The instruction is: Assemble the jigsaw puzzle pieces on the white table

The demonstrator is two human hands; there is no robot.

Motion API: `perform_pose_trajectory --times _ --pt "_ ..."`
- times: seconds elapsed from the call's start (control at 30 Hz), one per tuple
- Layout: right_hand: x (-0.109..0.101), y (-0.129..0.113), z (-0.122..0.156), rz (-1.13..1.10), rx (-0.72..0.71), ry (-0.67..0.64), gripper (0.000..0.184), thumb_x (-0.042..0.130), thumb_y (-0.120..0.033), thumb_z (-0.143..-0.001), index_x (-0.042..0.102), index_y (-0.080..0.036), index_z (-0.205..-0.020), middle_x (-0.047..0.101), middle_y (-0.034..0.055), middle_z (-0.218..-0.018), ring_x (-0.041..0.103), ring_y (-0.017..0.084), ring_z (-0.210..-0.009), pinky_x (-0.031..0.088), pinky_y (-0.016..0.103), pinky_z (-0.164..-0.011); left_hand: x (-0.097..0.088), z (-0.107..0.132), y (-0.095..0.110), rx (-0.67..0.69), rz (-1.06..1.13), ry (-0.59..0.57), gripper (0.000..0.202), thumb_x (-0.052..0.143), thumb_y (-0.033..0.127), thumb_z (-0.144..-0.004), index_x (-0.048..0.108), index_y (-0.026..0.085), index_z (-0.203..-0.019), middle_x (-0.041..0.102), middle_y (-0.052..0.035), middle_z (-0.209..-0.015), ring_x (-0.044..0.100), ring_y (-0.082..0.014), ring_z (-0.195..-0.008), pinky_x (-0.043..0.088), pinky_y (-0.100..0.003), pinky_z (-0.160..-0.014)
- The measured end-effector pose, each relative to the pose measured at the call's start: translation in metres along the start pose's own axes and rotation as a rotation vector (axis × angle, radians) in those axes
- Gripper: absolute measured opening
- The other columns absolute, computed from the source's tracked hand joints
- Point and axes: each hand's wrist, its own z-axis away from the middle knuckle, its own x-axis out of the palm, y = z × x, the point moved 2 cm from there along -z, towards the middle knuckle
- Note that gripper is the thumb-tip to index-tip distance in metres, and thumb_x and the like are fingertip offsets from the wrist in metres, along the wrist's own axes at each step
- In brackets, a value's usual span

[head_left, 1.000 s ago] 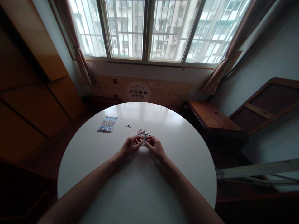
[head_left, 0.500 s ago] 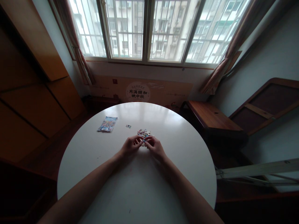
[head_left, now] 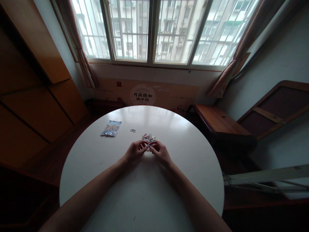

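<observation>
My left hand (head_left: pixel 136 150) and my right hand (head_left: pixel 160 151) meet at the fingertips over the middle of the white round table (head_left: pixel 106 196). Pinched between them is a small blue jigsaw puzzle piece (head_left: pixel 149 146), mostly covered by the fingers. Just beyond the hands lies a heap of jigsaw puzzle pieces (head_left: pixel 150 137), mixed in colour, some with pale backs up; its near side is partly hidden by my fingers. A few joined or touching pieces (head_left: pixel 133 130) lie apart to the left of the heap.
A colourful printed packet or sheet (head_left: pixel 111 128) lies flat at the table's far left. Behind the table stand a printed board (head_left: pixel 169 91) and a barred window. A low wooden bench (head_left: pixel 220 120) is at the right, and wooden cabinets (head_left: pixel 31 112) line the left.
Almost nothing differs. Both hands stay in place with the fingertips together, and slightly more blue of the puzzle piece shows between them.
</observation>
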Motion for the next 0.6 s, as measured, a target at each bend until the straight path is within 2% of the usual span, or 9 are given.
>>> perform_pose_trajectory --times 0.6 --pt "-0.0004 -0.0016 0.0002 0.0 0.002 0.004 0.021 0.059 -0.033 -0.077 0.059 -0.017 -0.09 0.061 0.0007 -0.064 0.056 0.014 -0.058 0.044 0.024 -0.056 0.0 0.0 0.0009 0.003 0.005 0.002 0.025 0.057 0.032 -0.079 0.065 0.014 -0.094 0.061 -0.0004 -0.064 0.051 -0.0078 -0.052 0.04 -0.017 -0.048"
